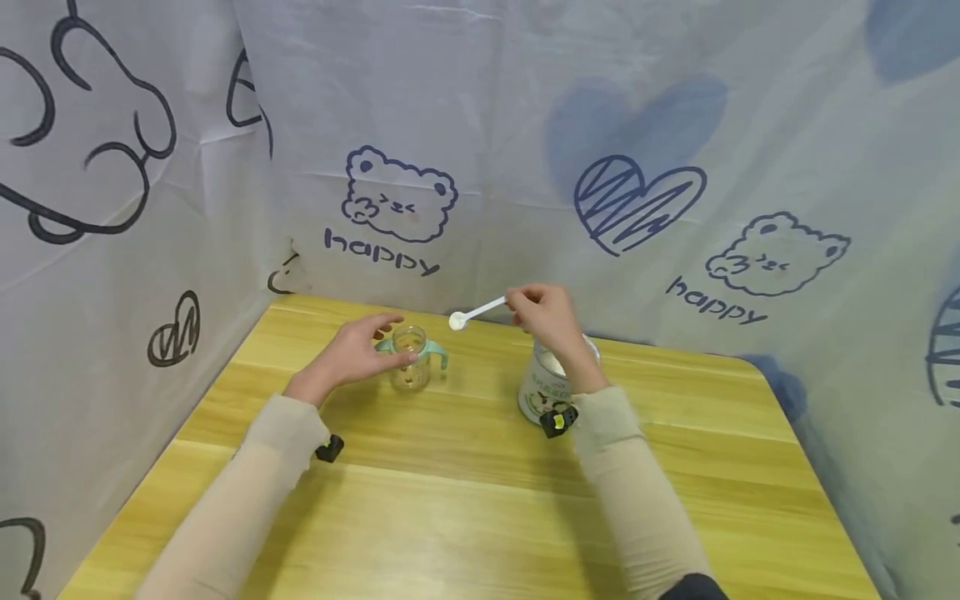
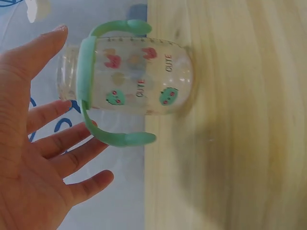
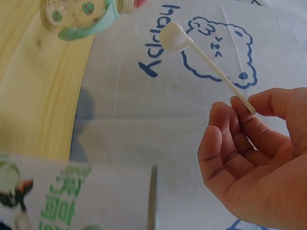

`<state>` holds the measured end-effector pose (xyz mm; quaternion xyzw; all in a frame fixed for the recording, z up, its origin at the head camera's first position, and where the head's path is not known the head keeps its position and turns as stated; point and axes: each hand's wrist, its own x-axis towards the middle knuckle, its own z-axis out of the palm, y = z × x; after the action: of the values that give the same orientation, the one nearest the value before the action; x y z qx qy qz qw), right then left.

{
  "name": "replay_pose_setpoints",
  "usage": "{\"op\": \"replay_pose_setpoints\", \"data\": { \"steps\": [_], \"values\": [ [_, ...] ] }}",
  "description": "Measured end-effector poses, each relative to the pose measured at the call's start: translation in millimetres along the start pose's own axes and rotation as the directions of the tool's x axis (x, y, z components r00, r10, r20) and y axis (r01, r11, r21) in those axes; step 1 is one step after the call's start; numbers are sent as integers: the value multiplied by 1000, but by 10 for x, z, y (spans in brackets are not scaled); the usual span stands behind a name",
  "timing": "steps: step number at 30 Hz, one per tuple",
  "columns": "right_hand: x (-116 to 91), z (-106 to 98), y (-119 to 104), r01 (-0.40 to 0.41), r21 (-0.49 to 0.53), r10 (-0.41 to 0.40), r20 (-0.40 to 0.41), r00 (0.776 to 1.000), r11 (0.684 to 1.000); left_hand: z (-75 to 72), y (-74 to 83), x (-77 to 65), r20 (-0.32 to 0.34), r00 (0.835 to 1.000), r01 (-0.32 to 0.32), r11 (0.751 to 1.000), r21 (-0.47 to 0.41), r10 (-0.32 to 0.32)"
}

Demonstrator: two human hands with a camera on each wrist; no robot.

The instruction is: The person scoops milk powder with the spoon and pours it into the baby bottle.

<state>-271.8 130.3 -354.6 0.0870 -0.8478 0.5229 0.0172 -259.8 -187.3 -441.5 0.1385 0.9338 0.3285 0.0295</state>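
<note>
My right hand (image 1: 546, 317) pinches the end of the white scoop's handle between thumb and fingers. The scoop (image 3: 173, 37) is in the air between the bottle and the can, with white powder visible in its bowl in the head view. Below my right wrist stands a white can (image 1: 534, 392) with pale powder inside. A clear baby bottle (image 2: 139, 76) with mint-green handles and printed figures stands upright, its mouth uncovered. My left hand (image 1: 358, 350) is around the bottle's neck, fingers spread and fairly straight; whether a fingertip touches it, I cannot tell.
The wooden table (image 1: 420, 517) carries the bottle and can near its back edge. A pale cloth (image 1: 495, 167) printed with bears and hearts hangs behind the table and along its sides. Small black devices (image 1: 330, 448) sit at both wrists.
</note>
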Motion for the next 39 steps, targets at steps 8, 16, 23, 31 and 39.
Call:
{"op": "replay_pose_setpoints", "data": {
  "steps": [8, 16, 23, 31, 39],
  "values": [
    [36, 211, -20, 23, -14, -23, 19, 1000, 1000, 88, -92, -7, -2, 1000, -3, 1000, -25, 3],
    [42, 348, -31, 26, -17, -25, 47, 999, 1000, 121, -118, -1, -26, 1000, -9, 999, -32, 8],
    [37, 435, -49, 18, -15, -16, 82, 996, 1000, 144, -120, 10, -43, 999, -8, 999, -40, 6],
    [36, 497, -80, -3, -36, 6, 81, 997, 999, 155, -134, 4, -47, 999, -8, 999, -33, 6],
    [26, 544, -97, 12, -66, -7, 78, 997, 998, 141, -128, 3, -41, 999, -8, 999, -37, 6]
  ]
}}
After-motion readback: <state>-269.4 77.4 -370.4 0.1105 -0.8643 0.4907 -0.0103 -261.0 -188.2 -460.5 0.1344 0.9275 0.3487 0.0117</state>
